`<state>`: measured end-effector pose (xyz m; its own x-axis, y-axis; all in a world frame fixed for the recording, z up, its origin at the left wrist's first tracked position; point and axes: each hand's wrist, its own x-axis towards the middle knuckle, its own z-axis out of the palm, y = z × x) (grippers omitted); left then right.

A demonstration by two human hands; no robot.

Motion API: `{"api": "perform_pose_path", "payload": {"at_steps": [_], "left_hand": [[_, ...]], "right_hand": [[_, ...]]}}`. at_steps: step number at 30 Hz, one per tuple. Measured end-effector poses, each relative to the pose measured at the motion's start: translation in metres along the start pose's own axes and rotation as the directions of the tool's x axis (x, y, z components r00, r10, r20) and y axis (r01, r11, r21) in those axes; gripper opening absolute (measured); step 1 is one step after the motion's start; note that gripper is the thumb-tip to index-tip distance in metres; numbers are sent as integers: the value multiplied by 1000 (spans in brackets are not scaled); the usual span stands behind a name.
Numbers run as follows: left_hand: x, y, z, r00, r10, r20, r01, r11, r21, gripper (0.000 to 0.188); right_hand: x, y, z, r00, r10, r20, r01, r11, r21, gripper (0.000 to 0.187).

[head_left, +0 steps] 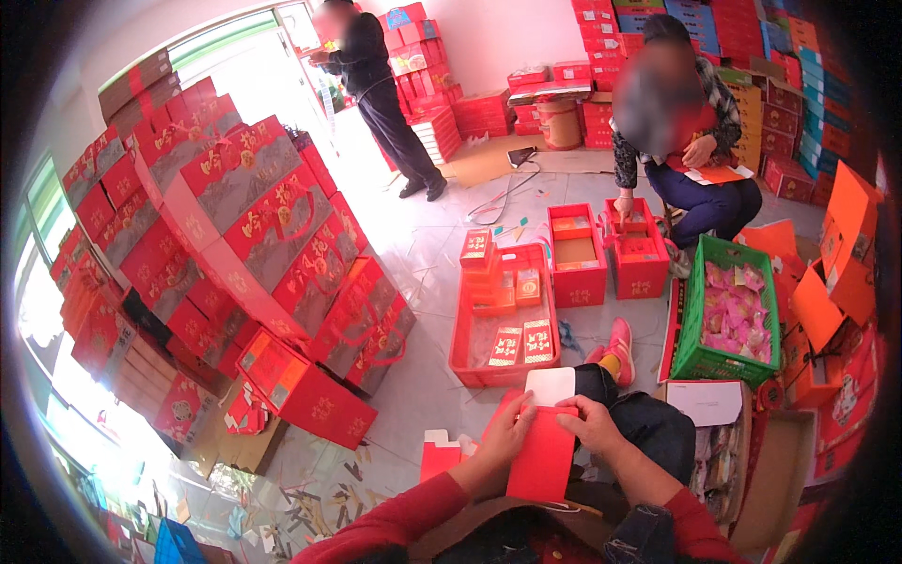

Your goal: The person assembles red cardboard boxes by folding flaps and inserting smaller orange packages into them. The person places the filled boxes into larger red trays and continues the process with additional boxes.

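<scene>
Over my lap, a flat red carton with a white inner flap at its far end is held between my two hands. My left hand grips its left edge near the flap, fingers closed. Opposite it, my right hand pinches the upper right edge with thumb and fingers. Another red and white folded carton piece lies just left of my left hand. Beyond my knees stands a red plastic crate with small orange and red boxes in it.
Two open red boxes stand ahead; a squatting person reaches into the right one. A green crate holds pink packets. Stacked red gift boxes rise at left. Paper scraps litter the floor. Another person stands near the doorway.
</scene>
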<state>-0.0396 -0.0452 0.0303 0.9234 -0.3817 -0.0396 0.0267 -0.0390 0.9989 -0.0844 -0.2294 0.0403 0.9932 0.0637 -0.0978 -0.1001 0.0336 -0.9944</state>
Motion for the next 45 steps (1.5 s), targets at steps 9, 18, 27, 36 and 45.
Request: {"api": "perform_pose_path", "payload": {"at_steps": [9, 18, 27, 36, 45], "left_hand": [[8, -28, -13, 1000, 24, 3, -24, 999, 27, 29], [0, -10, -8, 998, 29, -47, -23, 991, 129, 25], [-8, 10, -7, 985, 154, 83, -163, 979, 124, 30], [-8, 16, -12, 980, 142, 142, -144, 989, 9, 22], [-23, 30, 1, 990, 139, 15, -130, 952, -276, 33]], "right_hand": [[1, 5, 7, 997, -43, -64, 34, 991, -130, 38], [-6, 29, 9, 947, -125, -295, 121, 992, -29, 28], [-21, 4, 7, 969, -151, -196, 154, 988, 2, 20], [-5, -6, 3, 944, -201, -263, 284, 900, 331, 35], [-2, -70, 2, 988, -45, 147, 32, 996, 89, 26]]}}
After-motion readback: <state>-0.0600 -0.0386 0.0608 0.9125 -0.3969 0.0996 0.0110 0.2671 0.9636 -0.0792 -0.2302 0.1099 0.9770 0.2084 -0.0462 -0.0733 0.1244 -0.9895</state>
